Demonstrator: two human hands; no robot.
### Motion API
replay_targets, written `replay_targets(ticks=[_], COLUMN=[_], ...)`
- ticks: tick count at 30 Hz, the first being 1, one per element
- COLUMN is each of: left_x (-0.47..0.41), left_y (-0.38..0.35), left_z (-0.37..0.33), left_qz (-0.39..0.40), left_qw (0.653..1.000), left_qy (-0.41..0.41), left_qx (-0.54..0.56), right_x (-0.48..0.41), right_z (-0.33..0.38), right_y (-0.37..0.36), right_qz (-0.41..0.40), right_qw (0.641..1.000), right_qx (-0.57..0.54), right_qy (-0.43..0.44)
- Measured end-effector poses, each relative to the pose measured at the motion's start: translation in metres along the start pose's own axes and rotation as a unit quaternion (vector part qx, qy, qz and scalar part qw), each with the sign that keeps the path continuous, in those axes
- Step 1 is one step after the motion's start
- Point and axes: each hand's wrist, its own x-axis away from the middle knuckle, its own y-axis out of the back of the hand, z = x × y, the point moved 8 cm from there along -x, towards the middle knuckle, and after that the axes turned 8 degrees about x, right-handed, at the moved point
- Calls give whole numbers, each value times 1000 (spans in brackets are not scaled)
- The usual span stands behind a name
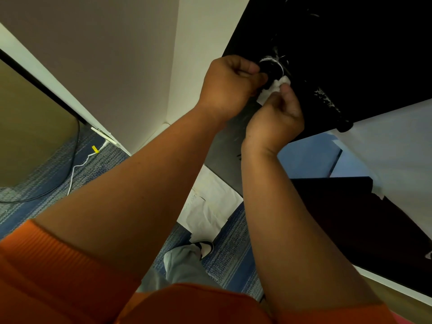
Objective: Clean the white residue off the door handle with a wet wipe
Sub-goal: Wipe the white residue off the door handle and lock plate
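- At upper right, one black door [364, 38].
- One door handle [327, 101], flecked white, slanting down-right.
- Two hands: left hand [230, 84] curled round the handle's base, right hand [278, 115] pinching the wipe.
- One wet wipe [272, 88], pressed against that base.

door handle [271, 65]: near end hidden behind the curled fingers of the left hand [230, 85]; whether they grip it is unclear.
wet wipe [273, 86]: lower part covered by the pinching right hand [278, 113].
door [350, 43]: cut by top and right edges.
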Motion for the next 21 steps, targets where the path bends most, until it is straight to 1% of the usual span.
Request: replay_targets(ticks=[4, 7, 9, 11, 13, 17, 21], left_x=[-2, -3, -4, -6, -7, -6, -4], left_y=[0, -1, 1, 5, 6, 12, 9], left_z=[3, 4, 5, 7, 9, 14, 16], left_qz=[-2, -2, -1, -8, -10, -26, -31], left_qw=[1000, 1000, 1000, 1000, 1000, 999, 999], left_qy=[-6, -10, -3, 6, 13, 16, 13], left_qx=[5, 9, 11, -4, -9, -7, -16], right_x=[1, 7, 10, 9, 7, 9, 10], right_z=[23, 48, 54, 54, 49, 42, 53], right_y=[-2, -27, -39, -39, -26, -12, -40], right_qz=[22, 105, 161, 187, 186, 168, 207], right_qw=[983, 952, 930, 910, 901, 898, 874], right_qx=[92, 171, 219, 256, 272, 283, 303], right_qy=[155, 231, 248, 267, 282, 292, 318])
